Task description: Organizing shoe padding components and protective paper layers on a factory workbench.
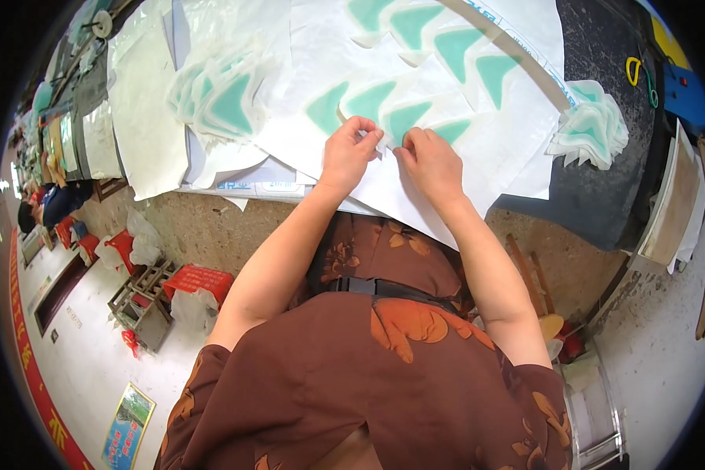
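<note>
Your brown top [313,368] is nearest, below your fingers. Your left hand [351,157] and right hand [433,163] are close together over the white sheet [517,149], fingers bent toward the thumbs; whether they grasp anything, I cannot tell. Green pieces [406,119] lie just beyond them on the sheet. One stack [229,108] sits to their left, another stack [591,129] well right on the dark bench [591,47]. Down to their left, a clear bag [192,313] has contents too unclear to name.
</note>
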`<action>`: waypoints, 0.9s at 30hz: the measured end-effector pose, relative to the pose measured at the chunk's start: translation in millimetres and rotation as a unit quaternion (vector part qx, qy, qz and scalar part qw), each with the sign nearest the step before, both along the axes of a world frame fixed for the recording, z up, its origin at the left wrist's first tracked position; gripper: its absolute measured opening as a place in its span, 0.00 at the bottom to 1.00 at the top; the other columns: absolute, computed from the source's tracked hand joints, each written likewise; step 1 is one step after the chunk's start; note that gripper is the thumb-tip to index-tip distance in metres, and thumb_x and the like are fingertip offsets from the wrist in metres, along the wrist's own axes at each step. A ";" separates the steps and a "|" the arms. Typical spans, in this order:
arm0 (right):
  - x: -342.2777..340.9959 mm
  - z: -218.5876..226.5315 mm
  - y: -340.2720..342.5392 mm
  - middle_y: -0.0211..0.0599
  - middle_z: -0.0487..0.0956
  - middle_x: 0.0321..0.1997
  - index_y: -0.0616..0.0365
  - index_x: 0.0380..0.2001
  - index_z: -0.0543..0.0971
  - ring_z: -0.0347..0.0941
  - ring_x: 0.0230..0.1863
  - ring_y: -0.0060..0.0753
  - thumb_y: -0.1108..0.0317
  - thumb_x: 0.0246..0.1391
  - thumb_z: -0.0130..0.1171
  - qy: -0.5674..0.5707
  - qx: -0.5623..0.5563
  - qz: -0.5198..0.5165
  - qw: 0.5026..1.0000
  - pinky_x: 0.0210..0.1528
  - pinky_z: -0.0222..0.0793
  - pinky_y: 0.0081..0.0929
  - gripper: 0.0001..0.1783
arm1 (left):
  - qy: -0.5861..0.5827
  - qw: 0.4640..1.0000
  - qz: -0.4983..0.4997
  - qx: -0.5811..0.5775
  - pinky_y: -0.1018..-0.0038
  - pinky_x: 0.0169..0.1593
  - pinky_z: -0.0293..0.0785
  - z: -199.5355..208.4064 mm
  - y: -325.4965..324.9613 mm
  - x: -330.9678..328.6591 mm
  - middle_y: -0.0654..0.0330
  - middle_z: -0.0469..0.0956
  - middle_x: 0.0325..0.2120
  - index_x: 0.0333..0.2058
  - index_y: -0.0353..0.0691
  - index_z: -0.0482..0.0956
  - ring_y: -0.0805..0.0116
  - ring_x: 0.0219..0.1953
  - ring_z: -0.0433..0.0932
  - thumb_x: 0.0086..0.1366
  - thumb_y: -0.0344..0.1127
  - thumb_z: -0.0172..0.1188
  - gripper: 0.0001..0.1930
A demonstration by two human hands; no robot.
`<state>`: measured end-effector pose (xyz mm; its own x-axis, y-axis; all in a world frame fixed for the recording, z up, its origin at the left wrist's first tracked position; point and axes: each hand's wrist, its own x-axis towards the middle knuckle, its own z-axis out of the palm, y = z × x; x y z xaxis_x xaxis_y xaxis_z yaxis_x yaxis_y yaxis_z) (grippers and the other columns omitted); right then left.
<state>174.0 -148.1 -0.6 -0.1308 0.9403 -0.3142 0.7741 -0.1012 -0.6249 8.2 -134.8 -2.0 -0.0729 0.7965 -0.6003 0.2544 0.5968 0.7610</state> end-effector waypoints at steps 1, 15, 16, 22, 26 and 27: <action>0.0 0.1 0.2 0.32 0.74 0.27 0.52 0.28 0.72 0.72 0.33 0.40 0.61 0.51 0.62 0.000 -0.003 0.000 1.000 0.31 0.65 0.38 0.10 | -0.006 1.000 0.006 0.000 0.80 0.29 0.74 1.5 0.9 0.7 0.62 0.76 0.22 0.36 0.35 0.78 0.77 0.23 0.75 0.62 0.37 0.62 0.10; 2.8 6.2 7.4 0.35 0.76 0.29 0.54 0.29 0.74 0.74 0.34 0.42 0.61 0.50 0.62 0.007 -0.054 0.005 0.999 0.34 0.67 0.38 0.10 | -0.095 0.994 0.044 -0.045 0.80 0.34 0.78 6.2 5.5 -1.2 0.64 0.72 0.28 0.41 0.35 0.74 0.78 0.28 0.75 0.65 0.34 0.60 0.10; 3.1 7.8 9.6 0.36 0.77 0.30 0.54 0.30 0.74 0.74 0.34 0.43 0.61 0.51 0.61 0.002 -0.069 0.007 0.998 0.34 0.68 0.38 0.10 | -0.147 0.983 0.084 -0.073 0.79 0.35 0.78 8.1 6.9 -1.2 0.64 0.71 0.28 0.41 0.36 0.74 0.79 0.29 0.74 0.65 0.33 0.60 0.10; -4.5 10.5 14.9 0.40 0.79 0.30 0.54 0.30 0.76 0.76 0.33 0.47 0.60 0.53 0.58 -0.021 -0.073 0.002 0.997 0.33 0.70 0.43 0.10 | -0.183 0.970 0.116 -0.112 0.78 0.35 0.77 6.6 8.3 0.0 0.63 0.71 0.28 0.43 0.37 0.73 0.76 0.29 0.73 0.63 0.32 0.60 0.11; -9.1 5.6 15.6 0.40 0.79 0.30 0.55 0.29 0.76 0.76 0.32 0.47 0.61 0.52 0.58 -0.014 -0.070 -0.005 0.997 0.32 0.70 0.42 0.09 | -0.106 0.986 0.050 -0.116 0.78 0.31 0.77 6.7 10.6 3.6 0.60 0.72 0.27 0.44 0.35 0.71 0.72 0.27 0.78 0.61 0.30 0.60 0.13; -9.1 4.0 15.5 0.40 0.79 0.30 0.55 0.29 0.76 0.76 0.32 0.47 0.61 0.52 0.58 -0.014 -0.070 -0.004 0.997 0.32 0.70 0.42 0.09 | -0.106 0.986 0.051 -0.116 0.78 0.31 0.77 7.9 11.8 3.8 0.60 0.72 0.27 0.44 0.35 0.71 0.72 0.27 0.78 0.61 0.30 0.60 0.13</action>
